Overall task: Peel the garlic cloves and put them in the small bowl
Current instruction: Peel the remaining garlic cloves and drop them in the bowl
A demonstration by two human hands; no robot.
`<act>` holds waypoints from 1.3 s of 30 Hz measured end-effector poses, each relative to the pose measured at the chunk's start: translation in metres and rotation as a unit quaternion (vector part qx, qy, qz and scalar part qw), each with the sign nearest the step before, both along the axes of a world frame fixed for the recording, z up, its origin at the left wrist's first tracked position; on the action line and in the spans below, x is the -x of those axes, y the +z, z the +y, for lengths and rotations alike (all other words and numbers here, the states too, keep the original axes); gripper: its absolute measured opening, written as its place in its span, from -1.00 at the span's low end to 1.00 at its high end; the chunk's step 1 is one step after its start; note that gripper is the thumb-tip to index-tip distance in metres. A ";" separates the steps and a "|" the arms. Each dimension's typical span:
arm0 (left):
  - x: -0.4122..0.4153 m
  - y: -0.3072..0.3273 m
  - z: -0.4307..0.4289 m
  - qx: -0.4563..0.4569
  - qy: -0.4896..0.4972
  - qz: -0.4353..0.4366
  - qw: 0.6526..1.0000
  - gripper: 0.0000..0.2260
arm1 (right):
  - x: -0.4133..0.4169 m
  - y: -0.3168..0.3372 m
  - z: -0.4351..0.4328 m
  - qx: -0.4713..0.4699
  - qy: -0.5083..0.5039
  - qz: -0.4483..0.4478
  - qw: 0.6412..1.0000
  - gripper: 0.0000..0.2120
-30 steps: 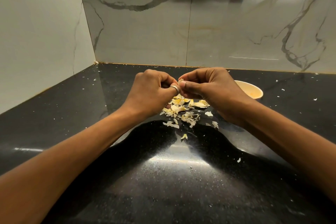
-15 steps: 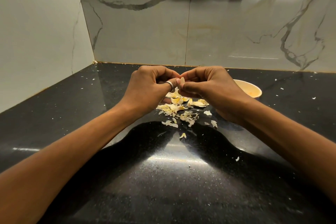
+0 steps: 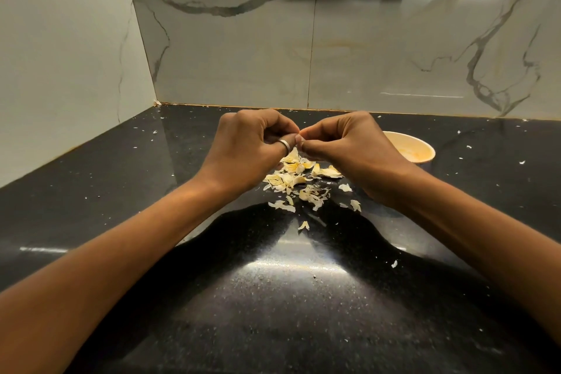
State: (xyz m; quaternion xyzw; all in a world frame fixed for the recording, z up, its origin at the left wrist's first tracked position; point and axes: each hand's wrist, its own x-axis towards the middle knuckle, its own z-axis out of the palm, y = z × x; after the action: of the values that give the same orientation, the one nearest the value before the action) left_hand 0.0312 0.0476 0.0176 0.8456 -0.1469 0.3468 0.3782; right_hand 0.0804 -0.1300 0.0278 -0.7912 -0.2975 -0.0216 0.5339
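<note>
Single wide-angle head cam above the near edge of the counter (image 3: pixel 280 313), facing forward and down across it to the wall (image 3: pixel 379 48) behind, close in: left hand (image 3: pixel 249 149) and right hand (image 3: pixel 349 150) sit mid-frame.

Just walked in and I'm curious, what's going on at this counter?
A person is peeling garlic over a black counter. The left hand and right hand meet above it, fingertips pinching something small between them, most likely a garlic clove, though the fingers hide it. A pile of peels lies beneath, and the small bowl stands beyond the right hand.
</note>
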 end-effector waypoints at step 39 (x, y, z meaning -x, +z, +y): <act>-0.003 0.000 0.005 -0.062 -0.007 0.069 0.996 -0.93 | 0.000 -0.001 -0.001 0.103 -0.044 -0.220 0.969 -0.93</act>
State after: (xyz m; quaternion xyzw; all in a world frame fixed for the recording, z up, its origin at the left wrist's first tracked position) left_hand 0.0341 0.0529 0.0178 0.8884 -0.1482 0.2751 0.3364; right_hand 0.0804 -0.1310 0.0268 -0.8299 -0.3732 -0.1882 0.3695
